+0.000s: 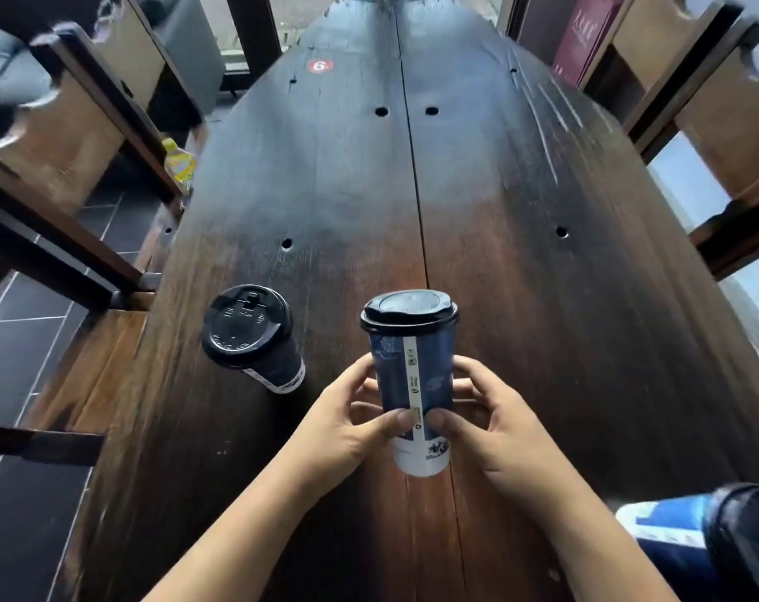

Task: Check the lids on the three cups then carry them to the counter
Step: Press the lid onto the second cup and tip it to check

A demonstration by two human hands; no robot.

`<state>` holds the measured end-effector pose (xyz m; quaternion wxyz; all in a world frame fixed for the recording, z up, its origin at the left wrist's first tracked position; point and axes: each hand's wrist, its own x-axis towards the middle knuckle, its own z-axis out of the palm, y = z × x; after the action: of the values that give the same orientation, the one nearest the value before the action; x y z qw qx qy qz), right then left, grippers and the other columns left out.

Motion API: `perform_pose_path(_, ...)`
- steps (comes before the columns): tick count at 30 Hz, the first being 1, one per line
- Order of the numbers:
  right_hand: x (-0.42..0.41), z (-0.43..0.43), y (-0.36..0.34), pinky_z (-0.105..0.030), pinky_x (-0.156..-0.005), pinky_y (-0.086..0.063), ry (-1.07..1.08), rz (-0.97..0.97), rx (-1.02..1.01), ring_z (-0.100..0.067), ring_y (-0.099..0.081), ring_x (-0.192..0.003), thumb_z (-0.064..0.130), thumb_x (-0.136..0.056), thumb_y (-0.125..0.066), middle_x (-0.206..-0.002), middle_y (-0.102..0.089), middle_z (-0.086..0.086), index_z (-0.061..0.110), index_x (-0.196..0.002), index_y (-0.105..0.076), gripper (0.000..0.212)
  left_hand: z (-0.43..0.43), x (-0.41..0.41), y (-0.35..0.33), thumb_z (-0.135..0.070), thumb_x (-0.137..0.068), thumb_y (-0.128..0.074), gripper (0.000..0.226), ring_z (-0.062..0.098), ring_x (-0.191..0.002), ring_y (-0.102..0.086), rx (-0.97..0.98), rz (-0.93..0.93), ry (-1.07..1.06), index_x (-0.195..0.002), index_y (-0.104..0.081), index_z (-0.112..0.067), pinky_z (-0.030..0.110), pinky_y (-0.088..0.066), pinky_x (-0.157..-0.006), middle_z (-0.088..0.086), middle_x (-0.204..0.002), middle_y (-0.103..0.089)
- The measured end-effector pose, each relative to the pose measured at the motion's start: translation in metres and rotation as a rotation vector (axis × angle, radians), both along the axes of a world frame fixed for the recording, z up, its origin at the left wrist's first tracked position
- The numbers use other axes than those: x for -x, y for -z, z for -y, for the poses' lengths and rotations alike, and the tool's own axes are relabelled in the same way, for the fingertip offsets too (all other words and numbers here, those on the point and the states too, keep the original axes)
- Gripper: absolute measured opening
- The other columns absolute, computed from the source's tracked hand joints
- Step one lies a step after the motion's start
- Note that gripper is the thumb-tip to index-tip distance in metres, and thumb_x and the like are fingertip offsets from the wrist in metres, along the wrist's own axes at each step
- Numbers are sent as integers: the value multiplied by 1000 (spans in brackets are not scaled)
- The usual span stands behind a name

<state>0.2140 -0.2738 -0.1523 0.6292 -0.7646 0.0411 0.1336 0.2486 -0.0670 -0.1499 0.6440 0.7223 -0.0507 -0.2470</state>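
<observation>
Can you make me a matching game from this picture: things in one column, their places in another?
1 middle cup
2 left cup
3 right cup
4 yellow bottle

A cut off at the picture's corner
B off the table, left side
C gripped by left hand and right hand
D standing untouched on the table

Pairs: 1-C, 2-D, 3-A, 4-B

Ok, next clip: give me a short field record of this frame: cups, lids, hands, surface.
surface: dark wooden table, red sticker marked 6 at far end
centre cup: blue, upright, black lid on
left hand: grips the centre cup's lower wall
right hand: grips it from the other side
left cup: stands alone, black lid on, untouched
right cup: lower right edge of frame, cut off, blurred
off table: yellow bottle at left
</observation>
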Motion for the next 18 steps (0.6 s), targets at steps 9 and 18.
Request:
perform_pose_path(9,-42,3,62,-46,-105,-55,32,165,-31,-12,-64,-130,41,-90,-72,-134,-71,11,31,-138,-56,52,9,-50,61,-23,-82,-80,75,17,-109,-76,23,158,-11,-150,-48,-30,33,-60,-93,3,-123,-74)
perform_pose_path(18,-58,9,81,-40,-108,-55,60,231,-35,-10,-65,-129,25,-89,-74,-129,-72,11,21,-135,-58,48,15,-65,92,-6,-84,-81,79,14,-114,-74,-2,241,-16,-152,-45,-24,28,-58,-97,-4,-121,-77)
